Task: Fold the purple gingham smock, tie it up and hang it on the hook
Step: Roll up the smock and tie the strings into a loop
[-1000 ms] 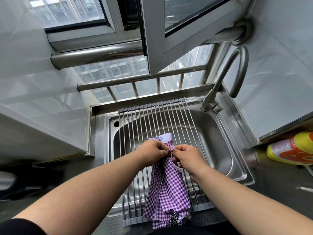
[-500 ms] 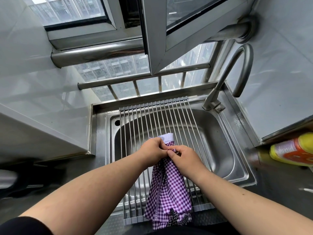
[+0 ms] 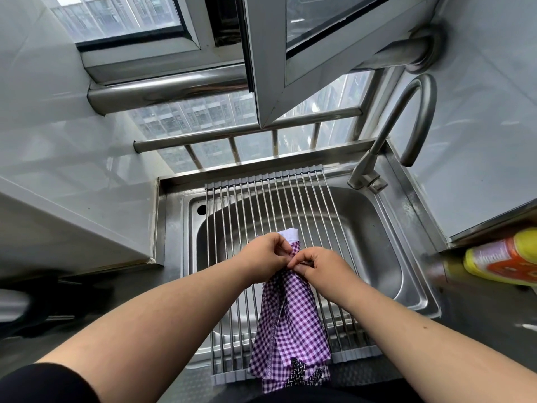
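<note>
Where both hands pinch it, purple gingham smock [image 3: 290, 321] hangs bunched.

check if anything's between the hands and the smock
Nothing visible: the left hand and right hand both already pinch the top of the folded purple gingham smock over the rack.

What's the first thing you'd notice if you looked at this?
The purple gingham smock, folded long and lying on the metal rack over the sink. Both hands, left hand and right hand, pinch its top end together. At the right edge sits a bright yellow bottle.
</note>
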### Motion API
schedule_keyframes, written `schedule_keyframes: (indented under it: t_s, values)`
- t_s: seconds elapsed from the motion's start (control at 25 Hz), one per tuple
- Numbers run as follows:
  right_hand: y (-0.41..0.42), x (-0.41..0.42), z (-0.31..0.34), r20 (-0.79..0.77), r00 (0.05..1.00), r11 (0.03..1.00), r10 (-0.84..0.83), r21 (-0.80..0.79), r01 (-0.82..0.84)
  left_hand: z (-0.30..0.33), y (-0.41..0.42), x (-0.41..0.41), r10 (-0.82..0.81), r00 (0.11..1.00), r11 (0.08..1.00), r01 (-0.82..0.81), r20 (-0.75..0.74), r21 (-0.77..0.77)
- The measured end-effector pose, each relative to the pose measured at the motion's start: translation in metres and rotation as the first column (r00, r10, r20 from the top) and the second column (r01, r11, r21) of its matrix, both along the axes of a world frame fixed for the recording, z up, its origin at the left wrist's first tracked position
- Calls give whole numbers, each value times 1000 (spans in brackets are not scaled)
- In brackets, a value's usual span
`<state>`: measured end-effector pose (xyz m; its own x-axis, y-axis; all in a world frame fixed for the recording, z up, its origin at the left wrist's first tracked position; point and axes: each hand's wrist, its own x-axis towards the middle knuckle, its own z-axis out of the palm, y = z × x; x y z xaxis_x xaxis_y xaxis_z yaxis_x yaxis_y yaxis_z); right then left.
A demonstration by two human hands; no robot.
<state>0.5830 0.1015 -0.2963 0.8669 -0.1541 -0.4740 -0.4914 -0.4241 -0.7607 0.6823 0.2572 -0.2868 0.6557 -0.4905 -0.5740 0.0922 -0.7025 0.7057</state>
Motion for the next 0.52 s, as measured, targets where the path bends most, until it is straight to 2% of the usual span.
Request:
schedule_keyframes:
  t_s: [0.08,0.24,0.36,0.52]
  values:
    - [-4,3,5,-32,997,988,73,-132,-76,5,-4,-1,-104,991,993,99,80,62]
    - [3,10,11,-48,995,931,85,-351,-96,12,-14,-7,-301,926,945,258,227,200]
    - [11,9,10,21,998,920,57,-390,-44,17,-19,-8,-336,913,929,279,233,243]
    - [13,0,3,101,992,931,80,-364,-38,21,-19,-1,-368,919,911,327,140,249]
